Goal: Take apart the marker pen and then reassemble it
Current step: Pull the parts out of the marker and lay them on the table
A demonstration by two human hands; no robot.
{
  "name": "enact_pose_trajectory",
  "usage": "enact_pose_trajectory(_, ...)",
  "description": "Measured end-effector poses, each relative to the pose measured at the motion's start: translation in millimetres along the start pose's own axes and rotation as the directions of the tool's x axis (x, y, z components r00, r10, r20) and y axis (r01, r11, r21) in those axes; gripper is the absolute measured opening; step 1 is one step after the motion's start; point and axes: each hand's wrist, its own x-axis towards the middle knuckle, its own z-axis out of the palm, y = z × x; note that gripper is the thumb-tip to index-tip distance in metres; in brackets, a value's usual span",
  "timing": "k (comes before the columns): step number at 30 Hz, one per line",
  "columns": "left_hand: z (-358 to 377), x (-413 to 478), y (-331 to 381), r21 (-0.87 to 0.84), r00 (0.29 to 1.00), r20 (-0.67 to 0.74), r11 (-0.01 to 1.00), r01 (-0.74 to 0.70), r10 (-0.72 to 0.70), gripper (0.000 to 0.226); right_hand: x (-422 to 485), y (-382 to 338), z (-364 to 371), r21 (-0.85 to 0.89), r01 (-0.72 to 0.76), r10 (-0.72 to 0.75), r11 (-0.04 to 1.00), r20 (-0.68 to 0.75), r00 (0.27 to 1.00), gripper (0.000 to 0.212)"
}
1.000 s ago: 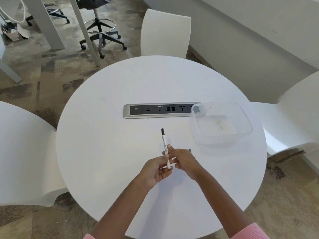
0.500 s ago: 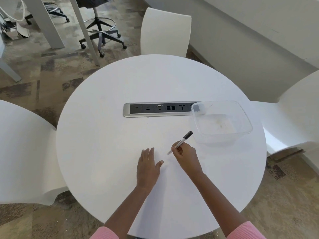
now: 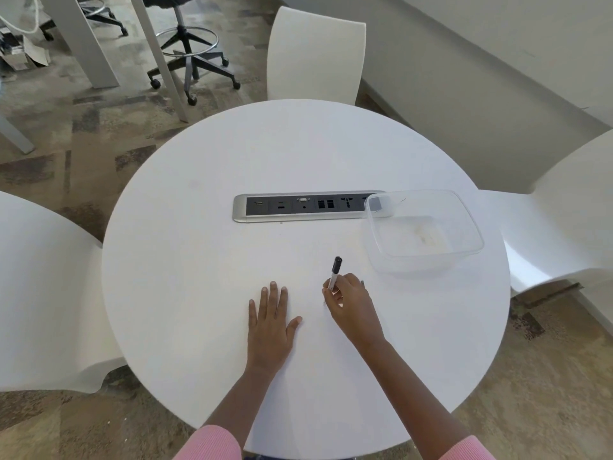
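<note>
My right hand [image 3: 348, 302] holds the marker pen [image 3: 334, 272] like a writing tool; its white barrel runs up out of my curled fingers and ends in a black tip pointing away from me. The lower end of the pen is hidden inside my fingers. A small dark piece [image 3: 362, 283] shows just past the right side of that hand on the table; I cannot tell what it is. My left hand [image 3: 270, 322] lies flat on the white round table [image 3: 205, 260], fingers straight and spread, holding nothing, a short way left of the right hand.
A clear plastic container [image 3: 424, 227] stands right of the pen, overlapping the end of a silver power and data strip [image 3: 298, 207] set into the table's middle. White chairs stand at the far side [image 3: 315, 58], the left [image 3: 39, 277] and the right [image 3: 570, 214].
My left hand let go of the pen and went down flat on the table. My right hand keeps the pen alone, and its black end has swung from tilted right to nearly upright.
</note>
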Motion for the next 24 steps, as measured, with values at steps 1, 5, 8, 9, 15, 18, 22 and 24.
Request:
enact_pose_trajectory(1,0,0,0,0.005,1.000,-0.008,1.000,-0.003,0.003,0.078,-1,-1,-1,0.017,0.022,-0.021,1.000,-0.019,1.000,0.012)
enact_pose_trajectory(5,1,2,-1,-0.001,0.999,-0.035,1.000,0.009,-0.009,0.077,-6,-6,-2,0.051,0.145,-0.132,0.988,-0.190,0.973,0.010)
enact_pose_trajectory(8,1,5,-3,-0.002,0.999,-0.027,0.999,0.040,-0.041,0.077,-6,-7,0,0.024,0.212,-0.200,0.977,-0.250,0.947,0.009)
enact_pose_trajectory(9,1,6,-4,-0.002,0.998,-0.029,0.999,0.048,-0.048,0.077,-6,-5,1,0.009,0.214,-0.206,0.977,-0.232,0.951,0.009)
enact_pose_trajectory(15,2,10,-7,-0.002,0.996,-0.071,0.998,0.055,-0.055,0.076,2,9,7,-0.059,0.028,-0.026,0.998,0.039,0.999,0.021)
enact_pose_trajectory(18,2,10,-7,-0.008,0.996,-0.078,0.999,0.050,-0.051,0.076,2,6,4,-0.014,0.060,-0.060,0.998,-0.078,0.995,0.019)
enact_pose_trajectory(22,5,10,-8,-0.006,0.993,-0.097,0.998,0.064,-0.064,0.072,-3,5,3,0.028,0.117,-0.111,0.993,-0.159,0.981,0.016)
enact_pose_trajectory(24,8,10,-9,-0.033,0.991,-0.126,0.998,0.047,-0.051,0.066,-4,9,6,0.008,0.044,-0.044,0.999,-0.034,0.998,0.021)
